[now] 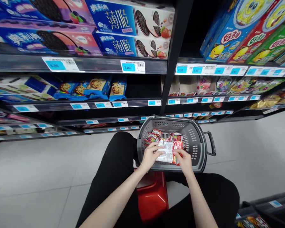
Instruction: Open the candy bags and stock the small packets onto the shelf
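Observation:
A silver-and-red snack packet is held flat over the grey shopping basket, one end in each hand. My left hand pinches its silver left end between thumb and fingers. At the red right end, my right hand grips with thumb and fingertips. Below and behind it, several red-and-white candy packets lie in the basket, partly covered by the held packet and my hands. The basket stands between my knees, its handle hanging out on the right.
A red plastic stool is under me. Ahead, the black shelves hold Oreo boxes, blue cookie bags, SpongeBob boxes and gummy candy bags. Another shelf edge juts in at the lower right. Grey floor tiles surround me.

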A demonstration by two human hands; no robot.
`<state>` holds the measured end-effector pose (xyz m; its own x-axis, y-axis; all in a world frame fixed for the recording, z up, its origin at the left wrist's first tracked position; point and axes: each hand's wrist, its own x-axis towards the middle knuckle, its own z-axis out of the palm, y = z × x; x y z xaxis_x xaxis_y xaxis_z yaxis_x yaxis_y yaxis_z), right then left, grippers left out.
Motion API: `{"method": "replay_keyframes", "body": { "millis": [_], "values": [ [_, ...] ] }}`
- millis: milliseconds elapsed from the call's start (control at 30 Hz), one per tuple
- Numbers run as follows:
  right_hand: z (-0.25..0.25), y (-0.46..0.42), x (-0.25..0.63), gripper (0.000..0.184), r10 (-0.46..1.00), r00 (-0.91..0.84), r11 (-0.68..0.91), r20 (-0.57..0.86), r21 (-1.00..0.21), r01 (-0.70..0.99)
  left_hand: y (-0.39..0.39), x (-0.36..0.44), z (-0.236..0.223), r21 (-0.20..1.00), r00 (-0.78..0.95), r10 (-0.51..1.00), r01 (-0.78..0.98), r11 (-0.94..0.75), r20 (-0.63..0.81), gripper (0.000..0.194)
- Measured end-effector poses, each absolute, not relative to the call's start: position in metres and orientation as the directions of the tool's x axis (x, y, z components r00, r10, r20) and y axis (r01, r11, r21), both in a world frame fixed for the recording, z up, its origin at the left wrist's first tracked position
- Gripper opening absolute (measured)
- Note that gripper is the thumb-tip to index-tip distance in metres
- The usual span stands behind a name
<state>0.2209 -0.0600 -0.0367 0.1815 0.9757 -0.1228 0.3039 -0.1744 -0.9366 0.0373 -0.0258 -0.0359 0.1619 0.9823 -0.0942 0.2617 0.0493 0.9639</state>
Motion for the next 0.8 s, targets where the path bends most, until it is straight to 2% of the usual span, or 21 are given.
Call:
{"method": "replay_keyframes", "body": {
  "millis": [167,333,600,800],
  "values": [
    [-0.039,-0.06,0.217,0.022,0.978,0.172,-0.177,-0.119,-0.909,0.377,-0.025,0.034,-0.03,0.958,0.162,0.986,0.288,-0.012,-0.037,0.018],
    [-0.038,-0.056,0.219,0.024,0.978,0.143,-0.196,-0.152,-0.902,0.385,-0.024,0.027,-0.021,0.957,0.347,0.935,0.29,-0.026,-0.08,0.022],
    [-0.041,-0.055,0.22,0.026,0.974,0.142,-0.213,-0.178,-0.932,0.294,-0.016,0.029,-0.022,0.965,0.364,0.924,0.26,0.019,-0.116,0.023],
    [-0.053,-0.056,0.23,0.027,0.978,0.083,-0.205,-0.189,-0.94,0.272,-0.022,0.027,-0.024,0.952,0.486,0.87,0.297,-0.08,-0.079,0.024]
  ]
}}
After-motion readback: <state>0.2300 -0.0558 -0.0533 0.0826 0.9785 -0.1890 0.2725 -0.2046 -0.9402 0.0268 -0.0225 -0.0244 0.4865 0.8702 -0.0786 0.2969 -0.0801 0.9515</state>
